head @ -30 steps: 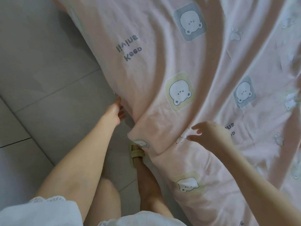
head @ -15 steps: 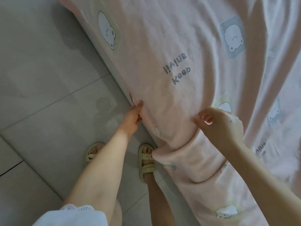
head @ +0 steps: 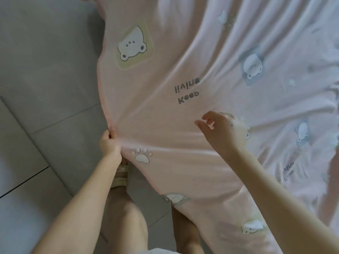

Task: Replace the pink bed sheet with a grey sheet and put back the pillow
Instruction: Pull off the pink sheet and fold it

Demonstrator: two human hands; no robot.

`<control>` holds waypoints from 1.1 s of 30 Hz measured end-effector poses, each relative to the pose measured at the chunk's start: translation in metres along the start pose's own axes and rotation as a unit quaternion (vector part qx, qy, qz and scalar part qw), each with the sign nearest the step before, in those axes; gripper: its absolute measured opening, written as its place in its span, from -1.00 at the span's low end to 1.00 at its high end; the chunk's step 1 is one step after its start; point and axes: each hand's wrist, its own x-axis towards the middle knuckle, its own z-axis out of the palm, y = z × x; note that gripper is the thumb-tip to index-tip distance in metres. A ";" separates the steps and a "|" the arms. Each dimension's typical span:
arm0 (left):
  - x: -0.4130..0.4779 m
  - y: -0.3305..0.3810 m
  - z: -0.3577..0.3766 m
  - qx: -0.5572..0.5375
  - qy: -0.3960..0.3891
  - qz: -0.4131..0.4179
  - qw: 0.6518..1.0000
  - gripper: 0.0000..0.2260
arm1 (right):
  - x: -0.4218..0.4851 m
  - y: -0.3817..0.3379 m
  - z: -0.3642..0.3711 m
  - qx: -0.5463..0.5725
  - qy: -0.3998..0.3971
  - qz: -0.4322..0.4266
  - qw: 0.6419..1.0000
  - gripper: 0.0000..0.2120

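Pink sheet (head: 183, 52): spread over the bed, filling the right and upper part of the view. Its free edge runs along the bed's side nearest the person. The mattress itself is hidden under the cloth.

Sheet condition: drawn taut, with creases fanning out from one gathered point on that edge. Further folds bunch up toward the far right side of the bed.

Prints noted: bear (head: 132, 45) in a yellow square near the edge, paw (head: 141, 155) just beside the gathered point, grey lettering (head: 187, 88) mid-sheet, and blue-backed bears further right.

Left hand (head: 110, 142): fingers curled tight, pinching the sheet's edge where the creases meet, out past the bed's side and over the floor.

Right hand (head: 220, 131): above the sheet near the lettering, fingers loosely bent, thumb and forefinger apart, holding nothing. Cannot tell whether it touches the cloth.

Surroundings: grey tiled floor (head: 45, 70) beside the bed. Beige sandal (head: 120, 177) on one foot, below the left hand and close to the sheet's edge. White garment (head: 165, 251) at the bottom of the view.
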 end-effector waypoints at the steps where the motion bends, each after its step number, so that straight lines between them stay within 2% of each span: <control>1: 0.007 0.001 0.006 0.016 -0.028 -0.033 0.999 -0.74 | 0.002 0.001 0.001 -0.009 -0.012 0.009 1.000 -0.71; 3: 0.016 0.007 0.016 0.042 -0.068 -0.087 0.993 -0.68 | 0.002 0.004 0.003 -0.007 -0.023 0.024 0.999 -0.71; 5: 0.014 0.019 0.025 0.063 -0.093 -0.096 0.989 -0.61 | -0.004 0.014 0.003 0.001 -0.019 0.035 0.999 -0.73; 8: -0.015 0.041 0.041 0.090 -0.088 -0.040 0.991 -0.59 | -0.026 0.039 0.000 0.022 -0.019 0.065 0.997 -0.76; 10: -0.049 0.058 0.053 0.133 -0.078 0.017 0.988 -0.66 | -0.048 0.061 -0.005 0.031 -0.042 0.113 0.992 -0.76; 13: -0.111 0.078 0.073 0.196 -0.111 0.113 0.968 -0.81 | -0.094 0.099 -0.017 0.067 -0.060 0.189 0.978 -0.77; 15: -0.163 0.091 0.087 0.258 -0.157 0.205 0.931 -0.87 | -0.131 0.127 -0.031 0.102 -0.057 0.248 0.962 -0.77; 18: -0.247 0.101 0.108 0.361 -0.232 0.320 0.845 -0.90 | -0.188 0.170 -0.052 0.133 -0.027 0.322 0.937 -0.78; 22: -0.354 0.093 0.134 0.435 -0.312 0.401 0.743 -0.86 | -0.276 0.235 -0.077 0.166 0.027 0.411 0.896 -0.76; 29: -0.549 0.027 0.193 0.472 -0.378 0.508 0.614 -0.94 | -0.468 0.366 -0.092 0.185 0.087 0.524 0.827 -0.73; 33: -0.656 -0.039 0.231 0.463 -0.417 0.535 0.570 -0.88 | -0.579 0.438 -0.088 0.201 0.132 0.577 0.781 -0.62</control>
